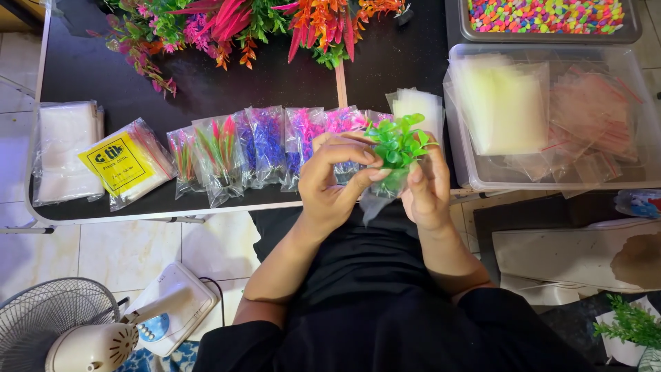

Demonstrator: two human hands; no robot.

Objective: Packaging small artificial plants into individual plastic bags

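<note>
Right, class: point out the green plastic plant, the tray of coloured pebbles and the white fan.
Green plastic plant [397, 143], head view, on its leaves.
Grey tray of coloured pebbles [460, 21], head view, on its left rim.
White fan [41, 320], head view, on its wire grille.

1. A small artificial plant of bright green plastic leaves [398, 145] is held upright, just in front of the near edge of the black table [82, 69].
2. Its leafy top is spread open and stands clear above the fingers.
3. Its lower stem is seated in a small clear plastic bag [377, 198], whose empty tail hangs down below the table's near edge.
4. The bag is pinched at both sides, so plant and bag are lifted off the table.
</note>
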